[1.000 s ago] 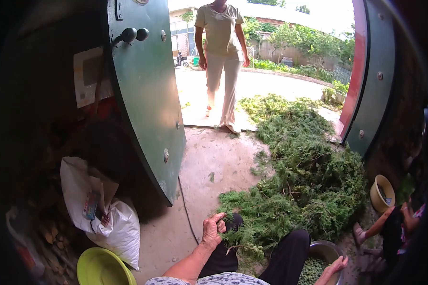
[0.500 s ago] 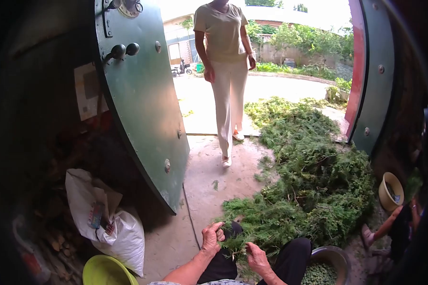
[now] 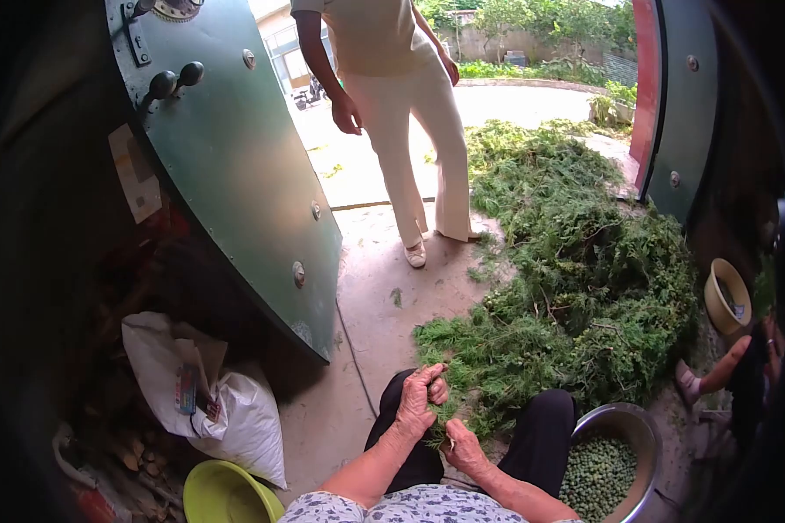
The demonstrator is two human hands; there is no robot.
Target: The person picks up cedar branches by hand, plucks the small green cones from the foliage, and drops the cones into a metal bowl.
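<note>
Over my knees, my left hand (image 3: pixel 420 399) is closed round a green sprig (image 3: pixel 445 412), its fingers bent. Just to the right and slightly lower, my right hand (image 3: pixel 464 446) is closed at the sprig's lower side, fingertips pinched together; the exact contact is too small to make out. A large heap of green branches (image 3: pixel 584 288) lies directly in front of my hands. Beside my right knee stands a metal basin (image 3: pixel 647 436) holding small round green berries (image 3: pixel 597 475).
A person in light trousers (image 3: pixel 392 113) stands in the doorway by the green door (image 3: pixel 253 157). At lower left are a white sack (image 3: pixel 249 427) and a yellow-green basin (image 3: pixel 202 488). Another person's leg (image 3: pixel 720 366) and a cream bowl (image 3: pixel 715 292) are at right.
The standing person has come closer through the doorway. The view has tilted down, showing more of the metal basin. My hands remain near each other at the sprig.
</note>
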